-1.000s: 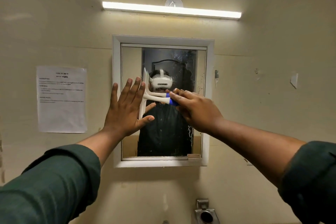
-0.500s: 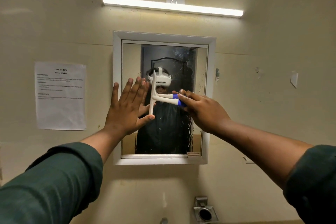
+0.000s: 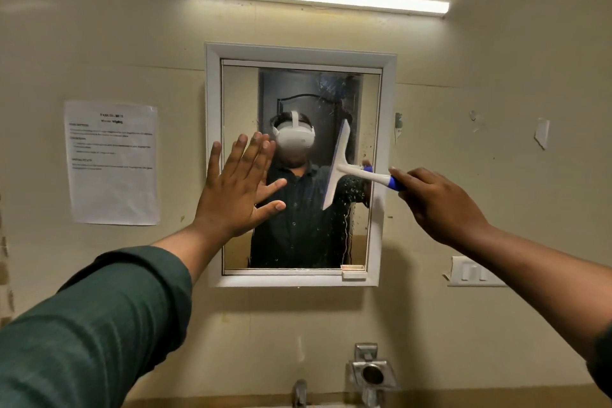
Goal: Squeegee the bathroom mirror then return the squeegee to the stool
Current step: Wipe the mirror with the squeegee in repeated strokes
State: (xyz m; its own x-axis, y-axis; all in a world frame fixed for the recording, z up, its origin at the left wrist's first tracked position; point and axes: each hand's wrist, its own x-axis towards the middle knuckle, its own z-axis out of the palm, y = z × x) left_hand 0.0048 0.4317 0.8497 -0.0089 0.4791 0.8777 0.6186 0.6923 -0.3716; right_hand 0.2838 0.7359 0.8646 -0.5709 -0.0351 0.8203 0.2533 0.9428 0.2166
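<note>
Squeegee: white T-shape with a blue grip, on the right part of the bathroom mirror. Blade runs near-vertical, top tilted slightly right, and lies on or just off the glass; contact cannot be confirmed. Handle sticks out to the right, crossing the mirror's white frame, long axis near-horizontal and dipping a little toward the hand.

Right hand: directly right of the blade, outside the frame, fingers curled round the blue end of the handle. Forearm comes in from the lower right, extended. This hand alone carries the tool.

Left hand: fingers straight and spread, palm flat toward the left edge of the mirror, overlapping frame and glass. Holds nothing; looks like bracing. Green sleeve at lower left.

Water droplets and streaks show on the glass to the right of the blade and below it; the strip there looks not yet wiped.

Judgement: wiping step in hand. The wet strip lies between blade and right hand, so the next stroke likely runs rightward or down.

Stool: not in view.
</note>
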